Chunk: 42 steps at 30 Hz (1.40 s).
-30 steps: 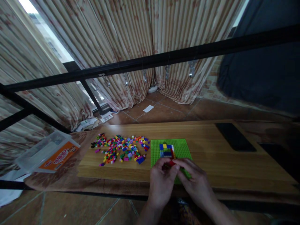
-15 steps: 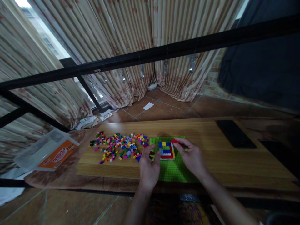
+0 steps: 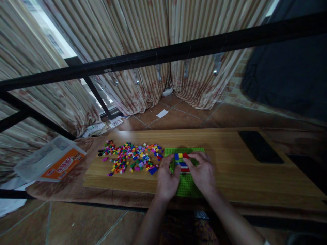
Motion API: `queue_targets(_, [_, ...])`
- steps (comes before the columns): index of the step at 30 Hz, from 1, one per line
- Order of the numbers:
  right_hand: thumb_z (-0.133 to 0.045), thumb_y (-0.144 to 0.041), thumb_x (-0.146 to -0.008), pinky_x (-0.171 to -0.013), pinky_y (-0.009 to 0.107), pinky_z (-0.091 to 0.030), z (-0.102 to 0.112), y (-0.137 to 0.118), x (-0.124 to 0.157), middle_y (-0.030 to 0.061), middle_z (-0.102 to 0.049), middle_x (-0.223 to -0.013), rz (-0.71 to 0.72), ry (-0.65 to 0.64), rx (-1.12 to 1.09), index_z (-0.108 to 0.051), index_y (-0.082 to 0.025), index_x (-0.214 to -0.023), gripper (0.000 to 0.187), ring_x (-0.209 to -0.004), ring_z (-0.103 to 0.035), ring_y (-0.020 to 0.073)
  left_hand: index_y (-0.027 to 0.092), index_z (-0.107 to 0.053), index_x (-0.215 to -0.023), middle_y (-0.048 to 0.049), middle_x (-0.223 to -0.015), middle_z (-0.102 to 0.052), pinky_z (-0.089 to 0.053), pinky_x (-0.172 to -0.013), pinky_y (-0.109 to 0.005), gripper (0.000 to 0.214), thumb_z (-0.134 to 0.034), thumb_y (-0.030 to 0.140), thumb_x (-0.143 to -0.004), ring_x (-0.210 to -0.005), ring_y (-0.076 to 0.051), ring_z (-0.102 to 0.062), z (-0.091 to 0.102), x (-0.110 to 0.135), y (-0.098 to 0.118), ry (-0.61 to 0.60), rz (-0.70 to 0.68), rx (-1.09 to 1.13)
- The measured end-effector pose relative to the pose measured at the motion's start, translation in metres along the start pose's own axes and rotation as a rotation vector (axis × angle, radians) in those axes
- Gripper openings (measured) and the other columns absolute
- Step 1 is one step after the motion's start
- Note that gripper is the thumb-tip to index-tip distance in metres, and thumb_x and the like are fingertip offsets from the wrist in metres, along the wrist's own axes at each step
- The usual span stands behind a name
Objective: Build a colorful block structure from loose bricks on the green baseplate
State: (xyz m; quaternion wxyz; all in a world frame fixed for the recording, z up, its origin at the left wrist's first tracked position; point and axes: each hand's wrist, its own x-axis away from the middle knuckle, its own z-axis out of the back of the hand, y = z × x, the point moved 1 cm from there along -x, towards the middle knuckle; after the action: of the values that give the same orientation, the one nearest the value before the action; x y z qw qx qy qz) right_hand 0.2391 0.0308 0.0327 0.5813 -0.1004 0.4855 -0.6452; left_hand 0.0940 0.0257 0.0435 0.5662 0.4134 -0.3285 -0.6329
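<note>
A small square build of toy bricks [image 3: 182,164] in blue, yellow, red and white sits on a green studded baseplate [image 3: 189,187]. My right hand [image 3: 203,172] pinches a red brick [image 3: 185,155] at the build's far right corner, beside a yellow one. Whether that brick is pressed fully down cannot be made out. At the build's left side is my left hand [image 3: 167,178], its thumb and curled fingers apart, fingertips close against the edge. Both hands hide parts of the build's sides.
Many loose coloured bricks [image 3: 136,156] lie left of the baseplate on the wooden board [image 3: 224,149]. A clear plastic box [image 3: 48,153] with an orange label stands at far left. A dark phone [image 3: 260,146] rests at right. A black rail [image 3: 163,54] crosses beyond the board.
My right hand has moved left with the red brick, bringing it over the build's far right corner. My left hand has come closer to the build's left side.
</note>
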Motion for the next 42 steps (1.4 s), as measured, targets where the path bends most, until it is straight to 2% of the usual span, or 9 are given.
queue_targets(7, [-0.063, -0.048, -0.08, -0.085, 0.041, -0.047, 0.012, 0.0, 0.002, 0.0079, -0.066, -0.098, 0.042, -0.068, 0.011, -0.069, -0.022, -0.093, 0.029, -0.095, -0.058, 0.0244, 0.018, -0.055, -0.124, -0.01, -0.119, -0.064, -0.049, -0.095, -0.038, 0.042, -0.059, 0.022, -0.083, -0.109, -0.022, -0.061, -0.001, 0.002, -0.002, -0.015, 0.015, 0.012])
queue_targets(12, [-0.058, -0.039, -0.085, -0.095, 0.042, -0.044, 0.016, 0.005, -0.009, 0.0073, -0.062, -0.112, 0.112, -0.227, -0.072, -0.064, -0.025, -0.111, 0.03, -0.107, -0.055, 0.0231, 0.02, -0.054, -0.126, -0.0089, -0.118, -0.064, -0.05, -0.094, -0.037, 0.043, -0.058, 0.021, -0.083, -0.106, -0.02, -0.062, -0.004, 0.002, -0.005, -0.011, 0.006, 0.044])
queue_targets(15, [-0.054, -0.036, -0.087, -0.099, 0.043, -0.042, 0.012, 0.008, -0.015, 0.0067, -0.061, -0.114, 0.123, -0.294, -0.084, -0.066, -0.025, -0.108, 0.026, -0.11, -0.054, 0.0226, 0.02, -0.054, -0.126, -0.0089, -0.119, -0.064, -0.05, -0.094, -0.037, 0.043, -0.058, 0.021, -0.083, -0.107, -0.021, -0.061, -0.005, 0.003, -0.007, -0.012, 0.01, 0.043])
queue_targets(20, [-0.052, -0.035, -0.089, -0.098, 0.042, -0.043, 0.008, 0.013, -0.019, 0.006, -0.062, -0.112, 0.122, -0.335, -0.085, -0.068, -0.025, -0.105, 0.025, -0.109, -0.054, 0.0219, 0.018, -0.055, -0.125, -0.01, -0.12, -0.063, -0.05, -0.095, -0.038, 0.042, -0.058, 0.022, -0.084, -0.108, -0.021, -0.061, -0.005, 0.002, -0.008, -0.025, 0.012, 0.046])
queue_targets(25, [-0.053, -0.036, -0.089, -0.095, 0.04, -0.044, 0.009, 0.014, -0.022, 0.0058, -0.064, -0.107, 0.123, -0.37, -0.09, -0.068, -0.024, -0.103, 0.024, -0.104, -0.056, 0.021, 0.018, -0.055, -0.125, -0.0093, -0.117, -0.065, -0.051, -0.093, -0.038, 0.042, -0.059, 0.02, -0.083, -0.103, -0.02, -0.063, -0.007, 0.002, -0.011, -0.014, -0.012, 0.096])
queue_targets(33, [-0.054, -0.035, -0.086, -0.088, 0.038, -0.046, 0.01, 0.01, -0.031, 0.0044, -0.067, -0.095, 0.084, -0.466, -0.065, -0.069, -0.024, -0.097, 0.021, -0.096, -0.06, 0.0213, 0.019, -0.056, -0.124, -0.0099, -0.12, -0.063, -0.05, -0.096, -0.04, 0.04, -0.058, 0.021, -0.083, -0.109, -0.022, -0.061, -0.009, 0.002, -0.012, -0.005, -0.01, 0.093])
queue_targets(42, [-0.052, -0.03, -0.086, -0.089, 0.038, -0.046, 0.011, 0.007, -0.033, 0.005, -0.068, -0.099, 0.141, -0.502, -0.017, -0.068, -0.023, -0.096, 0.02, -0.095, -0.061, 0.0211, 0.019, -0.058, -0.122, -0.0099, -0.12, -0.064, -0.05, -0.095, -0.04, 0.039, -0.059, 0.021, -0.083, -0.108, -0.023, -0.062, -0.008, -0.001, -0.01, -0.013, 0.01, 0.059])
